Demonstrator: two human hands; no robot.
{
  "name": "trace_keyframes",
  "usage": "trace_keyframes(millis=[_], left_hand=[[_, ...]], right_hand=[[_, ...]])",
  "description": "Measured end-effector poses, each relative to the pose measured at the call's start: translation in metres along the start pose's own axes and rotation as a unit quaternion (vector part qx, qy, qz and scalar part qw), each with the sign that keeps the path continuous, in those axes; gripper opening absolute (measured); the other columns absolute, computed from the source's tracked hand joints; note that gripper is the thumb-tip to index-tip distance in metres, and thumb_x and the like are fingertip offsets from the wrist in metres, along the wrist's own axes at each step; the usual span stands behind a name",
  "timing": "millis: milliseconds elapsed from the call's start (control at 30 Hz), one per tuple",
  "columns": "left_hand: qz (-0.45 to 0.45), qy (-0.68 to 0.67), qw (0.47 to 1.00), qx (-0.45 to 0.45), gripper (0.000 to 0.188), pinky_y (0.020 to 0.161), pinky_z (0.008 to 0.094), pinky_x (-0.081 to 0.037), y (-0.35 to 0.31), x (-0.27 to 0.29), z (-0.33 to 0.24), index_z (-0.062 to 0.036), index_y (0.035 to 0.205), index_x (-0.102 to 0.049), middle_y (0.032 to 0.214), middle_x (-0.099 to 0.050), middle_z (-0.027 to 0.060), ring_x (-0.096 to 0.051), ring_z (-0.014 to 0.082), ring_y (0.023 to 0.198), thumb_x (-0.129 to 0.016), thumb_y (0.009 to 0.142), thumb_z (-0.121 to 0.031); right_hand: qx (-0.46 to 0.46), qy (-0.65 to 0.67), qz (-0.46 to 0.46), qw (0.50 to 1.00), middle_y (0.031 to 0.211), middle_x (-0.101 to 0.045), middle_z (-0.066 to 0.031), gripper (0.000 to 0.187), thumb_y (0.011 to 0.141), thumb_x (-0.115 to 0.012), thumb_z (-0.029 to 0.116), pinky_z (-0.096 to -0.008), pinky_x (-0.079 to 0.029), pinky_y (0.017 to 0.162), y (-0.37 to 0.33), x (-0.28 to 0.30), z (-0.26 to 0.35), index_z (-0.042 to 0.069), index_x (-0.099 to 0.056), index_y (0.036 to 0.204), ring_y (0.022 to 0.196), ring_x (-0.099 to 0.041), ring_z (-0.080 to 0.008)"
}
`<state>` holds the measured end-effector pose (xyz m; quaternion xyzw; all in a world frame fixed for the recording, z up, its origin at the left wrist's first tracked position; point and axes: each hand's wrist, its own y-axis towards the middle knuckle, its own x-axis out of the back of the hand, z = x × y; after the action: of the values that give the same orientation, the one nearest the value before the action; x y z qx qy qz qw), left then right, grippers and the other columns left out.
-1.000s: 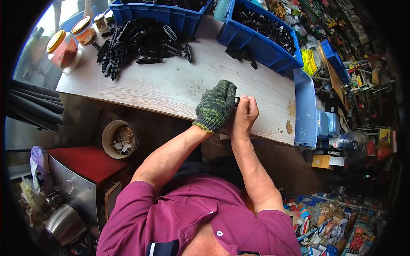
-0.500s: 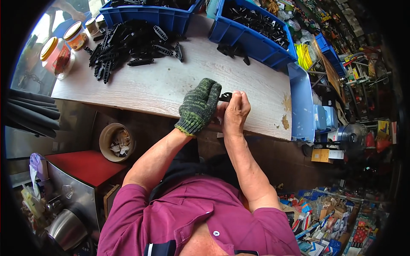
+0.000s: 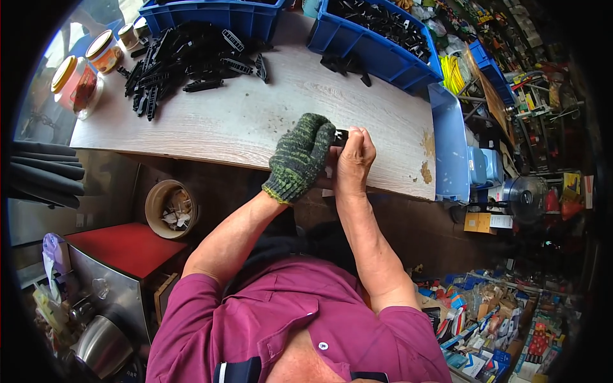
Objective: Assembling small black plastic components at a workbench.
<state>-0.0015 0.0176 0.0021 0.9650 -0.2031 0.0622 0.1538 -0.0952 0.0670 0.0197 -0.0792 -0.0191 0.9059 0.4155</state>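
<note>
Between my two hands, over the table's near edge, is a small black plastic part (image 3: 341,136), mostly hidden by the fingers. My left hand (image 3: 301,156), in a dark green knitted glove, is closed on its left end. My bare right hand (image 3: 355,161) pinches the other end, thumb and fingers pressed together. A heap of black slotted plastic parts (image 3: 167,67) lies at the table's far left. Several more black pieces (image 3: 345,66) rest by the right-hand bin.
Two blue bins (image 3: 217,23) (image 3: 375,50) holding black parts stand along the far side of the wooden table (image 3: 242,121). Lidded jars (image 3: 75,84) sit at its left end, a pale blue tub (image 3: 450,143) at its right. A waste bucket (image 3: 171,209) is on the floor.
The view has shifted slightly. Both hands stay closed around the black part and have drawn a little closer together, so less of it shows.
</note>
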Motion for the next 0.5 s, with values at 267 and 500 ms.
trace_keyframes(millis=[267, 500], left_hand=[[-0.001, 0.159, 0.977, -0.139, 0.034, 0.08, 0.0435, -0.053, 0.0, -0.005, 0.029, 0.0023, 0.121, -0.059, 0.114, -0.06, 0.0194, -0.063, 0.0366, 0.096, -0.064, 0.087, -0.004], [0.001, 0.064, 0.997, -0.033, 0.032, 0.076, 0.0431, -0.053, -0.001, -0.026, 0.012, 0.0006, 0.12, -0.058, 0.118, -0.062, 0.0204, -0.065, 0.0354, 0.098, -0.064, 0.092, -0.014]], right_hand=[[0.034, 0.008, 0.012, 0.999, 0.061, -0.044, 0.0024, 0.024, 0.098, -0.05, 0.027, -0.0282, -0.037, 0.039, 0.001, -0.001, -0.005, 0.011, -0.048, 0.08, 0.045, -0.049, -0.0114], [0.159, -0.046, 0.008, 0.986, 0.063, -0.034, 0.0055, 0.028, 0.097, -0.054, 0.013, -0.0271, -0.031, 0.05, 0.015, 0.012, -0.024, 0.009, -0.041, 0.072, 0.059, -0.03, -0.0047]])
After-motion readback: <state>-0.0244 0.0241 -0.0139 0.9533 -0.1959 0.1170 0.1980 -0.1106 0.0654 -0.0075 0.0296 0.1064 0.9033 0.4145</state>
